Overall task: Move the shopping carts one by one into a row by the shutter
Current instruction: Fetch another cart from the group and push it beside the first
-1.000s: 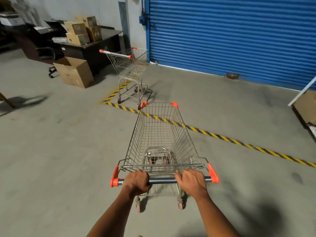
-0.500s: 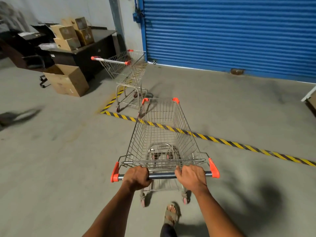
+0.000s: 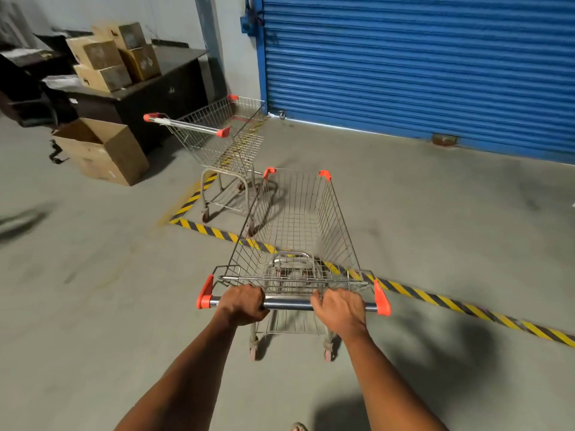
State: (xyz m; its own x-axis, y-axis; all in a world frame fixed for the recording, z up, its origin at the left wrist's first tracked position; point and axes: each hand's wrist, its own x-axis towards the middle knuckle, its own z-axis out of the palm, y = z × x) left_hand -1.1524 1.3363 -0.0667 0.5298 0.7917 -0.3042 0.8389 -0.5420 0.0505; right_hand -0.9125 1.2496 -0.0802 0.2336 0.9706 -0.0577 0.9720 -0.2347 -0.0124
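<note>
Blue shutter; orange-capped cart handle; yellow-black striped floor tape

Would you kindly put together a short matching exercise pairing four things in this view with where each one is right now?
Things:
1. pushed cart
2. parked cart
3. open cardboard box
4. stacked boxes

Places:
A. on the floor in front of the dark desk
B. on top of the dark desk
C. held at the handle by the left hand and the right hand, crossing the striped floor tape
D. standing near the left edge of the blue shutter

Pairs: 1-C, 2-D, 3-A, 4-B
</note>
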